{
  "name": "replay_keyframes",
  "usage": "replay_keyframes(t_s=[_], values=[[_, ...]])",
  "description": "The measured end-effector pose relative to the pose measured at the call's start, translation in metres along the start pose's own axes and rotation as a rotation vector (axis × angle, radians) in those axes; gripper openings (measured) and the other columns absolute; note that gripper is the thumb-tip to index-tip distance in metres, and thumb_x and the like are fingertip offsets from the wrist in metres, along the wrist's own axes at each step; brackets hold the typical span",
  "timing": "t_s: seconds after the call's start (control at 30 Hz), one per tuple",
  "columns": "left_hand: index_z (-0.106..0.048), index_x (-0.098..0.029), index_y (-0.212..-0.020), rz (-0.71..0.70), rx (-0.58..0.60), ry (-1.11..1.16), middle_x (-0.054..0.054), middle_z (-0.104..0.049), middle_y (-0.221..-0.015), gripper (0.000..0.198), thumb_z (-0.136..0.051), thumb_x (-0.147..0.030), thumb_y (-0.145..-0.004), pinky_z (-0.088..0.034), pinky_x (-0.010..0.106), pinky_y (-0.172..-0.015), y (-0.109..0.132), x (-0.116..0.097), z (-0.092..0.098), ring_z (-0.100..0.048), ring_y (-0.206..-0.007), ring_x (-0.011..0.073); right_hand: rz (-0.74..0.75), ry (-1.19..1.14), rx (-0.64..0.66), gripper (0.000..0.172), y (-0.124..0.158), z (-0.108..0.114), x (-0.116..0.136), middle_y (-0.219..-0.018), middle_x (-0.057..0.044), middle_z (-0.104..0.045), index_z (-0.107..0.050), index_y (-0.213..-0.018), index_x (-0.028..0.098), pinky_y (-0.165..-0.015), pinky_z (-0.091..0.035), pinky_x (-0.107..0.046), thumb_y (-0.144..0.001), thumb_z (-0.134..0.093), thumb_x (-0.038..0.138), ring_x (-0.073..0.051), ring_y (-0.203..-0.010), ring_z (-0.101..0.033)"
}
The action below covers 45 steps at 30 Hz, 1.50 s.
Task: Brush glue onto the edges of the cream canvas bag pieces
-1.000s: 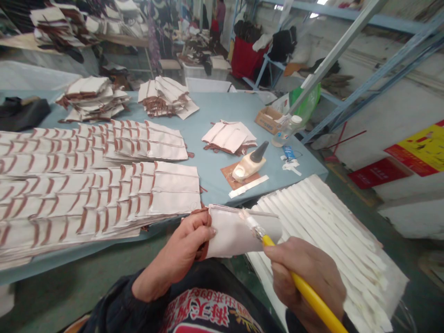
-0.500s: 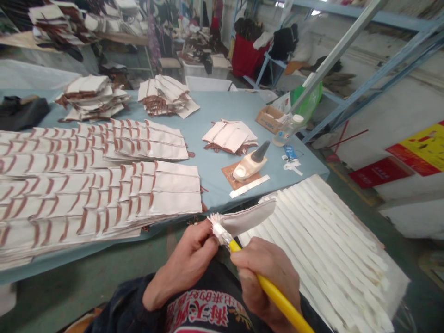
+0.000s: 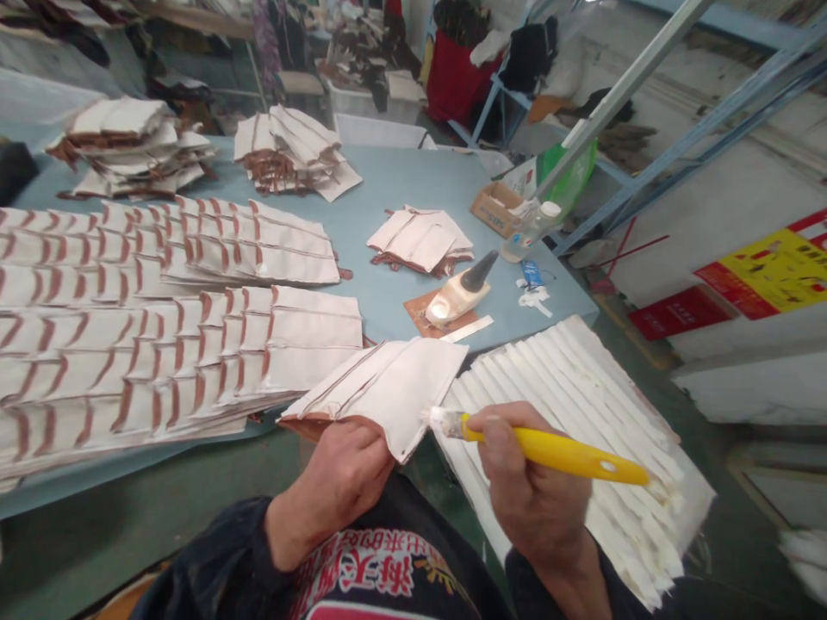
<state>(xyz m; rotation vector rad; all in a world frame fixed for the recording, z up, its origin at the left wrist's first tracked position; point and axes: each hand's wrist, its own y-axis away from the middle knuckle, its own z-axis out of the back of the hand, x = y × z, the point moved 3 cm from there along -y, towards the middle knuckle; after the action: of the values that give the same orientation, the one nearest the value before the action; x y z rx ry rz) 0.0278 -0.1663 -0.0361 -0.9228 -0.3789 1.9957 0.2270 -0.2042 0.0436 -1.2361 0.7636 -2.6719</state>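
My left hand point(image 3: 339, 482) is closed on the near edge of a pale fabric panel point(image 3: 388, 383) with brown edging and dark seams, holding it up in front of me. In my right hand point(image 3: 533, 482) is a paintbrush point(image 3: 562, 455) with a yellow handle, held sideways. Its whitish, clumped bristles meet the panel's right edge. To the right, white strips point(image 3: 549, 405) lie side by side on a sheet. Just beyond the panel stands a cream bottle with a dark cone nozzle point(image 3: 462, 293), on a brown piece point(image 3: 419, 312).
Rows of overlapping panels point(image 3: 310, 319) cover the left of the blue table point(image 3: 388, 176). Panel stacks point(image 3: 290, 151) stand behind, with a smaller pile point(image 3: 423, 237) nearer. A cardboard box point(image 3: 494, 207) and clear bottle point(image 3: 526, 232) stand at the far right corner. A metal post point(image 3: 633, 103) slants overhead.
The panel has turned from edge-on to show its broad face. The brush has swung from pointing up-left to lying sideways, its bristles moving to the panel's right edge. The view has tilted down slightly.
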Motion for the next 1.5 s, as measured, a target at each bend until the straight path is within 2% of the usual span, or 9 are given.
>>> replay_keyframes(t_s=[0.23, 0.4, 0.53, 0.67, 0.83, 0.97, 1.13, 1.3, 1.5], values=[[-0.059, -0.022, -0.074, 0.015, 0.011, 0.01, 0.001, -0.063, -0.063, 0.034, -0.049, -0.002, -0.099, -0.04, 0.032, -0.058, 0.007, 0.003, -0.008, -0.057, -0.058, 0.0173, 0.043, -0.083, 0.2, 0.033, -0.004, -0.013, 0.02, -0.062, 0.003, -0.069, -0.064, -0.083, 0.023, -0.045, -0.046, -0.022, -0.113, -0.049, 0.027, -0.011, -0.049, -0.065], [-0.062, -0.022, -0.078, 0.008, -0.004, -0.015, 0.004, -0.068, -0.068, 0.032, -0.047, -0.002, -0.098, -0.045, 0.034, -0.061, 0.004, 0.001, -0.009, -0.061, -0.061, 0.0193, -0.077, -0.078, 0.074, 0.032, -0.005, -0.003, -0.005, -0.062, 0.002, -0.068, -0.068, -0.087, 0.022, -0.041, -0.043, -0.023, -0.113, -0.053, 0.033, -0.013, -0.046, -0.062], [-0.062, -0.022, -0.081, 0.038, 0.02, 0.027, 0.003, -0.068, -0.07, 0.028, -0.049, -0.001, -0.094, -0.045, 0.033, -0.062, 0.004, 0.002, -0.016, -0.062, -0.063, 0.0199, 0.103, 0.061, 0.096, 0.028, -0.008, -0.008, 0.009, -0.064, 0.003, -0.071, -0.067, -0.087, 0.023, -0.046, -0.049, -0.022, -0.112, -0.054, 0.026, -0.012, -0.047, -0.065], [-0.053, -0.024, -0.073, 0.044, -0.006, 0.043, 0.001, -0.061, -0.065, 0.027, -0.049, -0.004, -0.091, -0.039, 0.034, -0.06, 0.007, 0.005, -0.019, -0.056, -0.06, 0.02, 0.193, -0.047, 0.126, 0.027, 0.007, -0.017, 0.028, -0.066, 0.003, -0.073, -0.064, -0.09, 0.024, -0.054, -0.056, -0.021, -0.113, -0.051, 0.026, -0.012, -0.052, -0.069], [-0.056, -0.023, -0.076, 0.057, -0.042, 0.066, 0.001, -0.061, -0.066, 0.028, -0.051, -0.002, -0.093, -0.038, 0.034, -0.061, 0.004, 0.006, -0.016, -0.055, -0.06, 0.0194, -0.158, -0.282, 0.019, 0.027, 0.014, -0.014, 0.004, -0.056, 0.006, -0.059, -0.07, -0.091, 0.023, -0.035, -0.036, -0.019, -0.113, -0.056, 0.031, -0.009, -0.036, -0.047], [-0.062, -0.021, -0.082, 0.04, -0.074, 0.071, 0.002, -0.064, -0.068, 0.028, -0.049, -0.002, -0.096, -0.04, 0.033, -0.062, -0.002, 0.003, -0.016, -0.056, -0.061, 0.0186, -0.291, -0.461, -0.132, 0.036, 0.006, -0.014, -0.011, -0.048, 0.009, -0.044, -0.069, -0.083, 0.022, -0.035, -0.034, -0.016, -0.113, -0.059, 0.039, -0.007, -0.034, -0.041], [-0.057, -0.023, -0.075, 0.031, -0.045, 0.07, 0.002, -0.062, -0.064, 0.03, -0.048, -0.002, -0.096, -0.037, 0.035, -0.06, 0.001, 0.001, -0.018, -0.055, -0.058, 0.019, -0.399, -0.56, 0.023, 0.044, 0.006, -0.02, -0.015, -0.045, 0.009, -0.041, -0.067, -0.077, 0.02, -0.032, -0.025, -0.016, -0.11, -0.061, 0.048, -0.007, -0.032, -0.035], [-0.063, -0.023, -0.08, 0.026, -0.008, 0.048, 0.002, -0.063, -0.064, 0.027, -0.05, -0.002, -0.093, -0.04, 0.034, -0.061, 0.003, 0.0, -0.023, -0.056, -0.058, 0.0186, -0.41, -0.508, -0.057, 0.047, 0.003, -0.014, -0.018, -0.046, 0.009, -0.041, -0.066, -0.075, 0.02, -0.032, -0.026, -0.017, -0.108, -0.063, 0.054, -0.007, -0.033, -0.037], [-0.054, -0.024, -0.072, 0.02, -0.025, 0.049, 0.001, -0.06, -0.061, 0.029, -0.049, -0.002, -0.089, -0.038, 0.035, -0.059, 0.001, -0.003, -0.02, -0.052, -0.056, 0.0187, -0.447, -0.529, 0.082, 0.043, 0.021, -0.018, -0.02, -0.046, 0.009, -0.039, -0.067, -0.08, 0.02, -0.032, -0.022, -0.018, -0.11, -0.059, 0.05, -0.007, -0.033, -0.033]])
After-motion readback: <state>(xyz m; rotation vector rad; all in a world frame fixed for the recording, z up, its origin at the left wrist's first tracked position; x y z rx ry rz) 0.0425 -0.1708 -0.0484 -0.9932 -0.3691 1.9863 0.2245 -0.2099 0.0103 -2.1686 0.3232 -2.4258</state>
